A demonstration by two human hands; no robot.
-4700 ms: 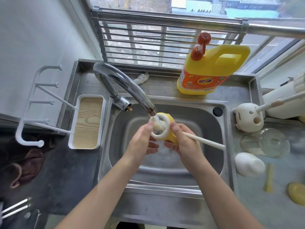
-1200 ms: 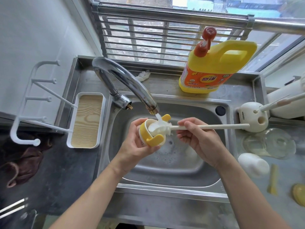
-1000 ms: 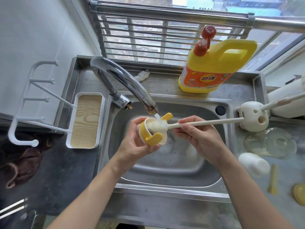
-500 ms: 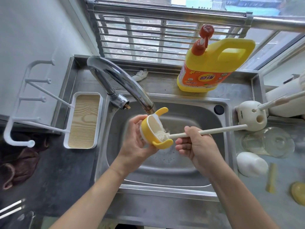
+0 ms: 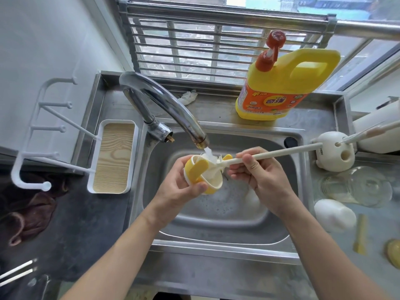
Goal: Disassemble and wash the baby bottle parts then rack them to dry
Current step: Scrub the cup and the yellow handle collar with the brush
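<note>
Brush (image 5: 281,152) bristles against yellow collar (image 5: 195,172) under running tap (image 5: 173,105); suds in sink (image 5: 216,245)

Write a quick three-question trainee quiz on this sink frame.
1. Which holds the brush? A) left hand B) right hand C) neither
2. True or false: the left hand grips the yellow handle ring under water running from the faucet.
3. Fill in: the detergent jug stands ___ the sink, by the window.
Key: 1 B; 2 true; 3 behind.
</note>
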